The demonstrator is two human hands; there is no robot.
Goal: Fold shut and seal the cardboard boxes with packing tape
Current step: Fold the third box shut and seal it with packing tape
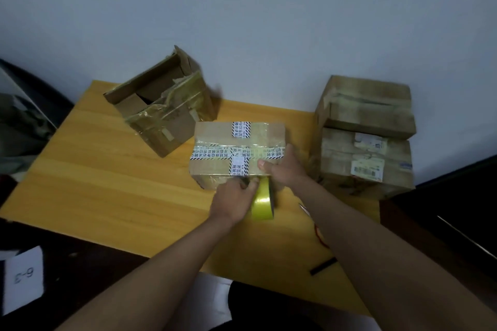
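A closed cardboard box (215, 137) with printed white tape crossing its top lies in the middle of the yellow table (107, 191). My right hand (282, 169) grips its near right corner, thumb lying on the top face. My left hand (234, 199) holds a yellow roll of packing tape (262, 203) against the box's near side. An open, crumpled box (161, 107) with raised flaps stands at the back left. Two closed boxes are stacked at the right, the upper box (365, 107) on the lower box (363, 164).
A white wall rises right behind the table. Scissors (316, 228) with a reddish handle lie under my right forearm, and a black strip (322, 266) lies near the table's front edge. A white card (24, 277) marked 6-3 sits at lower left. Dark objects flank both sides.
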